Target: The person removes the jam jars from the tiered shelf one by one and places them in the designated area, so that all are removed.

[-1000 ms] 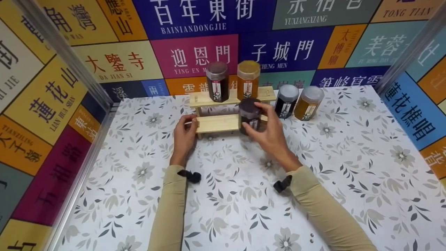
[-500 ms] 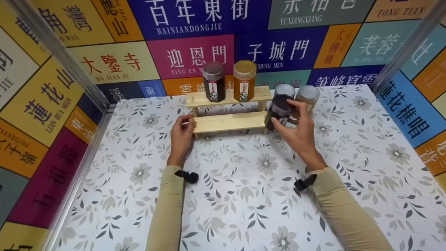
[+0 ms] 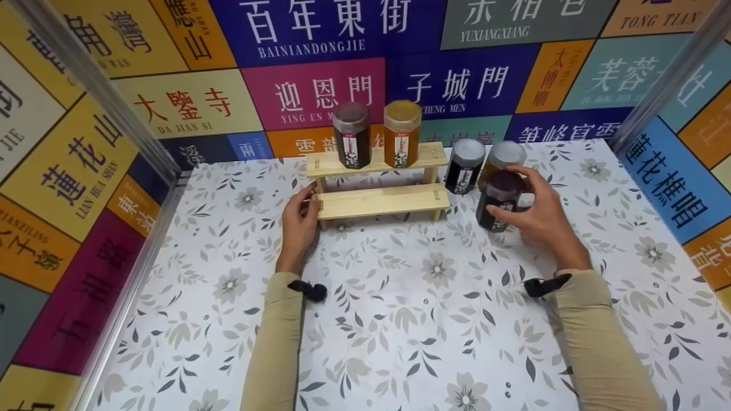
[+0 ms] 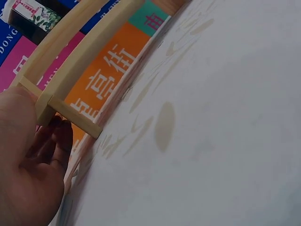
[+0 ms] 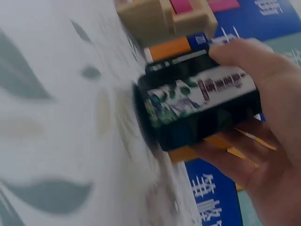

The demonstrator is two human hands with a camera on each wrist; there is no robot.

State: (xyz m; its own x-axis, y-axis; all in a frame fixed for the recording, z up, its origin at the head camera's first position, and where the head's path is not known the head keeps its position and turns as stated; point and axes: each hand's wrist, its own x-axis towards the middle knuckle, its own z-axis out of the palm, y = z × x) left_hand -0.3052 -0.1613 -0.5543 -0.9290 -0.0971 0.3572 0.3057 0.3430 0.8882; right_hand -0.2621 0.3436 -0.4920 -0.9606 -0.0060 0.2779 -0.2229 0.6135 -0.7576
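Note:
My right hand (image 3: pixel 542 214) grips a dark jar (image 3: pixel 498 208) between thumb and fingers, upright and low over the cloth. In the right wrist view the dark jar (image 5: pixel 202 96) shows its white label, and its base is close above the cloth. On the left, my left hand (image 3: pixel 300 222) holds the end of a two-step wooden rack (image 3: pixel 382 201); in the left wrist view the thumb lies at the wood and the fingers bend beneath. The upper step carries a dark jar with a dark lid (image 3: pixel 352 137) and an amber jar with a yellow lid (image 3: pixel 402 136).
Right of the rack stand a dark jar with a pale lid (image 3: pixel 465 166) and an amber jar with a pale lid (image 3: pixel 507 153), partly hidden behind the held jar. A floral cloth (image 3: pixel 365 319) covers the table. Printed panels (image 3: pixel 320 91) wall the back and sides.
My right hand has carried the dark jar rightward from the lower step, past the rack's end, to in front of the pale-lidded amber jar. My left hand has stayed at the rack.

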